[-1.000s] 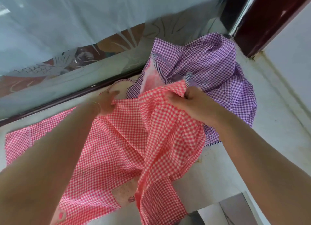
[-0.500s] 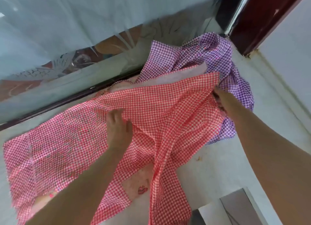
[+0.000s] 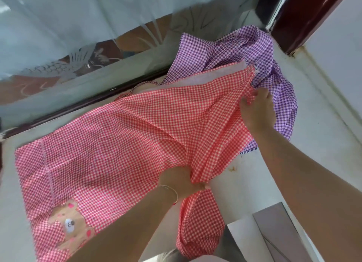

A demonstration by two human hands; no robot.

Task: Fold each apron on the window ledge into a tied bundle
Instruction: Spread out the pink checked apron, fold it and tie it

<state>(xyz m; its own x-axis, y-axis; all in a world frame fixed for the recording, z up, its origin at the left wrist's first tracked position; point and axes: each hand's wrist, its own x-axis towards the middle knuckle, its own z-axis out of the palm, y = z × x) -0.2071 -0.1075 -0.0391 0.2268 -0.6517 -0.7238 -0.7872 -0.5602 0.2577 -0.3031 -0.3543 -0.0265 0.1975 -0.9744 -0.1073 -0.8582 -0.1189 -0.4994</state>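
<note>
A red-and-white checked apron (image 3: 121, 144) lies spread across the white window ledge (image 3: 323, 144), with a bear patch (image 3: 68, 226) at its near left corner. My left hand (image 3: 180, 183) grips a bunched fold at the apron's near edge, and loose cloth hangs down over the ledge below it. My right hand (image 3: 256, 112) pinches the apron's far right corner, held just above the ledge. A purple checked apron (image 3: 235, 52) lies crumpled in the far right corner, partly under the red one.
Frosted glass with etched fish patterns (image 3: 78, 36) runs along the back of the ledge above a dark frame rail. A dark red frame post (image 3: 297, 20) stands at the far right corner. A grey surface (image 3: 274, 238) lies below the ledge front.
The red apron has been pulled flatter and wider over the ledge. My left hand slid from the cloth's middle to its near edge and gripped a fold. My right hand kept the far corner.
</note>
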